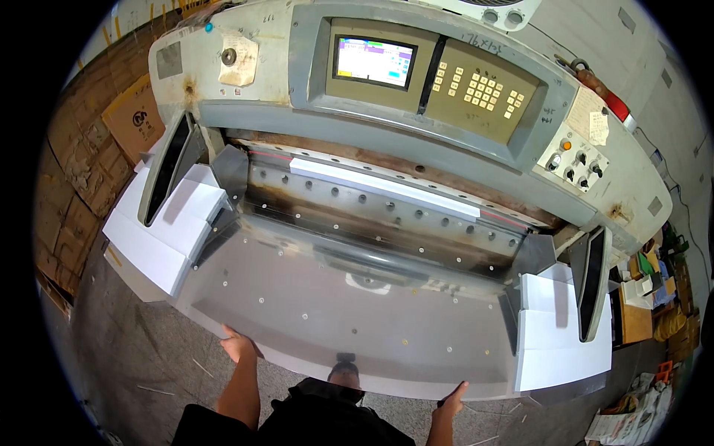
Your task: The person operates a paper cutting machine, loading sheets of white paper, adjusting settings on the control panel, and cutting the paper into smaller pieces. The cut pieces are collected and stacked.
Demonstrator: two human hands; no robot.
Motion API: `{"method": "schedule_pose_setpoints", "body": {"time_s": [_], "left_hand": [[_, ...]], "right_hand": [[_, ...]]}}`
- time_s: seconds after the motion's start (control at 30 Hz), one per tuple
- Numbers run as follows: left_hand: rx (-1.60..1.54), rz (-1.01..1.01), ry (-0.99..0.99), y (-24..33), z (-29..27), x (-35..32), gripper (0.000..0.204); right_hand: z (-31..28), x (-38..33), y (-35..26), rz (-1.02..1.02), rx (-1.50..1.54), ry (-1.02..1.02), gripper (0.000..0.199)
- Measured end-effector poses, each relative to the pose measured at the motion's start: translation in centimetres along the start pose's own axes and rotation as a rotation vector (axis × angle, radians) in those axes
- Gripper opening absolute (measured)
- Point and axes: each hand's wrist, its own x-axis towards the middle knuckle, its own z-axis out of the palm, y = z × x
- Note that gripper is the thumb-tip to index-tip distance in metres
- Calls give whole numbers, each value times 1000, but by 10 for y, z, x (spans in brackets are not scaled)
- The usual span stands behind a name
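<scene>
I stand at a large paper cutting machine with a smooth grey metal table [327, 297]. My left hand [239, 346] is closed on the table's front edge at the left, most of its fingers hidden under the rim. Toward the right end of that edge, my right hand [451, 403] grips it too, one digit pointing up and the rest hidden. A long white stack of paper [383, 189] lies back in the machine's opening, beyond a row of round holes. A thin red line shows at both its ends.
White paper stacks lie on the left side table [152, 238] and right side table [564, 375]. Upright dark-faced side guards [167, 171] flank the opening. Above are a lit screen [373, 62], a keypad [483, 91] and a knob panel [574, 162]. Cardboard boxes [134, 119] stand left.
</scene>
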Motion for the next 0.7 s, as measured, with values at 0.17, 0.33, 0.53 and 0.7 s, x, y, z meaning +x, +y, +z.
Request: {"method": "schedule_pose_setpoints", "body": {"time_s": [0.17,0.33,0.53,0.7], "left_hand": [[76,10,40,-24,17,22,74],[378,-4,-172,-29,3,50,70],[541,1134,100,79,63,24,47],[-114,1709,-519,266,258,-113,56]], "right_hand": [[1,-3,-3,40,-86,108,85],[-3,5,0,85,-382,219,95],[-15,23,16,232,-493,287,84],[-33,31,32,155,-797,361,91]]}}
